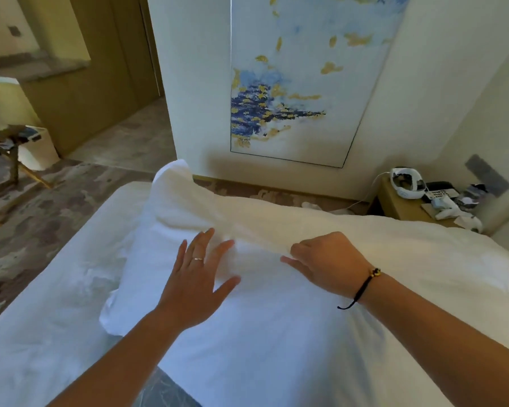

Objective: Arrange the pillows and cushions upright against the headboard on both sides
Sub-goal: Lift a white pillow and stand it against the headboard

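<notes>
A large white pillow (pixel 276 324) lies on the white bed (pixel 41 333), its far corner (pixel 174 177) sticking up. My left hand (pixel 197 274), with a ring, lies flat on the pillow's near face with fingers spread. To its right, my right hand (pixel 326 262), with a black cord bracelet at the wrist, pinches the pillow's upper fold between curled fingers and thumb. No headboard is in view.
A bedside table (pixel 400 204) at the right carries a white headset (pixel 406 183), a phone and small items. A painted wall panel (pixel 306 83) stands beyond the bed. Patterned carpet (pixel 41 215) and a wooden luggage rack (pixel 9 148) lie to the left.
</notes>
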